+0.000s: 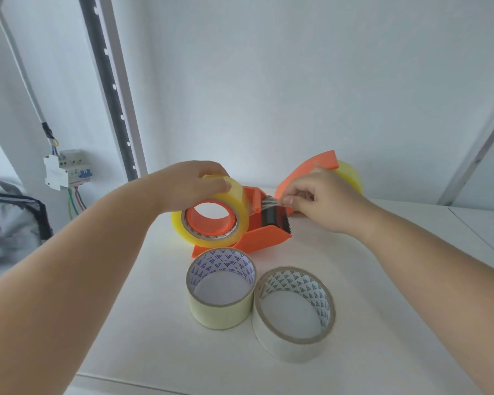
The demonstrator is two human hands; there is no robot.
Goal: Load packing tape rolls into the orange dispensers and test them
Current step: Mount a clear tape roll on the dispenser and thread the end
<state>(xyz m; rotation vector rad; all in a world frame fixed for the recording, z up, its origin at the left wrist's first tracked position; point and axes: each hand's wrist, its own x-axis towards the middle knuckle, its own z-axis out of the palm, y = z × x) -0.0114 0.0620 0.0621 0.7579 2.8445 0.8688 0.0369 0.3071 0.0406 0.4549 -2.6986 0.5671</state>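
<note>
Tape dispenser, the near orange one, sits on the white worktop right between both hands, with a yellowish tape roll already on its hub. Looks like the threading step to me: the roll is mounted, the loose end is being led over the black roller toward the toothed blade.

Left hand is curled over the top of the roll, holding it steady. Right hand is pinching the tape end, which looks bunched and stringy just left of its fingertips. I'd guess the next move needs that strip flattened and pulled straight across the blade, or it'll stick to itself.

Second dispenser sits just behind the right hand, with a roll partly hidden; can't tell if it's threaded.

Two spare rolls stand touching each other below the hands, close to the dispenser's base, so not much room to pull toward the body.
</note>
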